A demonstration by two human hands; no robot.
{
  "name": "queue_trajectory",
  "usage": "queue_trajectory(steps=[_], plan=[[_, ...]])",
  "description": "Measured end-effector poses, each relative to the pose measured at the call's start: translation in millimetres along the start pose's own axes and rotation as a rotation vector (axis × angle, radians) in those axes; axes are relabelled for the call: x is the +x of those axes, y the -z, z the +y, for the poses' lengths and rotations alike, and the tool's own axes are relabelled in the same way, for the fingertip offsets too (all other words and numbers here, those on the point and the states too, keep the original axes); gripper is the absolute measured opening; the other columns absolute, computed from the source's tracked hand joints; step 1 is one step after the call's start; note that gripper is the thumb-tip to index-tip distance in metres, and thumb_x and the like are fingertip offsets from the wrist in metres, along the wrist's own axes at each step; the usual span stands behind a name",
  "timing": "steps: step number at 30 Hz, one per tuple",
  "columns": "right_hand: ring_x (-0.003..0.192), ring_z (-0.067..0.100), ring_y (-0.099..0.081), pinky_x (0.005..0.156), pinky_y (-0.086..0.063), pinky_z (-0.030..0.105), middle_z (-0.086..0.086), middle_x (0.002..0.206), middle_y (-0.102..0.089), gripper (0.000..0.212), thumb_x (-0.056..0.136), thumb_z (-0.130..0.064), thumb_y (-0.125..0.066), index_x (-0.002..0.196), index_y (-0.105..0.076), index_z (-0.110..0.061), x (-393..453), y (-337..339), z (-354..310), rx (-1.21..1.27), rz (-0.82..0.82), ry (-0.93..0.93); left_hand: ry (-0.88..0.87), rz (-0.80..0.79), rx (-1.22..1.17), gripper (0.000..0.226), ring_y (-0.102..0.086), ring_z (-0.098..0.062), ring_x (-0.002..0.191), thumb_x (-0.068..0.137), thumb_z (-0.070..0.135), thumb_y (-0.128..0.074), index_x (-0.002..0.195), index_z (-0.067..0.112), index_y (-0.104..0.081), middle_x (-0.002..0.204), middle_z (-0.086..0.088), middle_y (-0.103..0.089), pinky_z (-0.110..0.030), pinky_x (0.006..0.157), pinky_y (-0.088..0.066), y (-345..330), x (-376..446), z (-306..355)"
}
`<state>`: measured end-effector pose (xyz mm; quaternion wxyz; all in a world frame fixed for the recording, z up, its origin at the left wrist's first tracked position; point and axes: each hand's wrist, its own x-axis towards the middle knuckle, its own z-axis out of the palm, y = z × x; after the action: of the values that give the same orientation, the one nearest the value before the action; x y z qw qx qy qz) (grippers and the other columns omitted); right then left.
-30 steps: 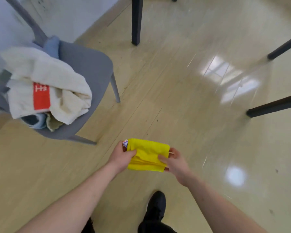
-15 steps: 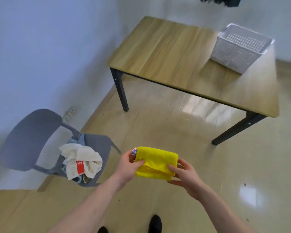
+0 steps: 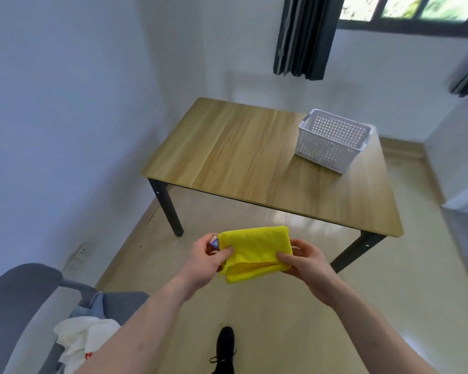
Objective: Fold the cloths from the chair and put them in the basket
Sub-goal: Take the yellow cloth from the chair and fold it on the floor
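Head view looks down past two bare forearms at a folded yellow cloth (image 3: pixel 254 252) held in mid-air between both hands, in front of the near edge of the table (image 3: pixel 227 157) and above the floor (image 3: pixel 389 306). Left hand (image 3: pixel 206 261) has its grip closed on the cloth's left edge, thumb on top and fingers curled underneath; a small printed label (image 3: pixel 214 242) sticks out beside that thumb. Right hand (image 3: pixel 305 259) holds the cloth's right edge in a narrow pinch, thumb over the layered fold and fingers behind it. The cloth lies as a flat rectangle of several layers, with the stacked edges showing along its near side.

On the wooden table, toward its far right corner, stands a white perforated basket (image 3: pixel 333 140), upright; whether anything lies inside cannot be told from here. The cloth is well apart from the basket.

At the lower left, a grey chair (image 3: pixel 19 306) carries the remaining cloths: a white cloth (image 3: pixel 84 337) with a red patch, crumpled on the seat, and a pale blue cloth (image 3: pixel 95 310) lying against the backrest post, partly hidden by the left forearm. A black shoe (image 3: pixel 224 346) shows on the floor between the forearms. Dark curtains (image 3: pixel 303 36) hang beside a window (image 3: pixel 416 9) at the far wall.
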<state>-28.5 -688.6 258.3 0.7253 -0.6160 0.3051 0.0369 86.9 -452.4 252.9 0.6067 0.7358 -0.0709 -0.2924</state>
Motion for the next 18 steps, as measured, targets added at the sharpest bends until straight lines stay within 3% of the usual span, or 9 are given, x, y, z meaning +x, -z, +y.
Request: queue_trajectory(steps=[6, 13, 18], plan=[[0.103, 0.028, -0.074, 0.09, -0.06, 0.037, 0.009, 0.107, -0.078, 0.034, 0.088, -0.005, -0.076, 0.12, -0.066, -0.013, 43, 8, -70, -0.033, 0.084, 0.05, -0.093, -0.041, 0.017, 0.014, -0.066, -0.016, 0.076, 0.09, 0.018, -0.078, 0.102, 0.017, -0.071, 0.087, -0.006, -0.072, -0.035, 0.07, -0.057, 0, 77, 48], [0.096, 0.022, -0.076, 0.087, -0.062, 0.036, 0.006, 0.102, -0.079, 0.029, 0.087, -0.007, -0.078, 0.113, -0.069, -0.015, 93, 48, -148, -0.048, 0.233, 0.133, -0.128, -0.147, -0.025, 0.009, -0.061, -0.012, 0.069, 0.092, 0.016, -0.075, 0.096, 0.013, -0.068, 0.08, 0.0, -0.067, -0.023, 0.059, -0.052, -30, 170, 122], [0.099, 0.022, -0.073, 0.081, -0.062, 0.036, 0.005, 0.106, -0.077, 0.025, 0.089, -0.011, -0.077, 0.112, -0.068, -0.018, 134, 96, -192, -0.037, 0.321, 0.158, -0.099, -0.232, -0.039, 0.016, -0.07, -0.017, 0.073, 0.096, 0.02, -0.07, 0.106, 0.007, -0.068, 0.092, -0.009, -0.071, -0.037, 0.066, -0.062, -67, 230, 166]])
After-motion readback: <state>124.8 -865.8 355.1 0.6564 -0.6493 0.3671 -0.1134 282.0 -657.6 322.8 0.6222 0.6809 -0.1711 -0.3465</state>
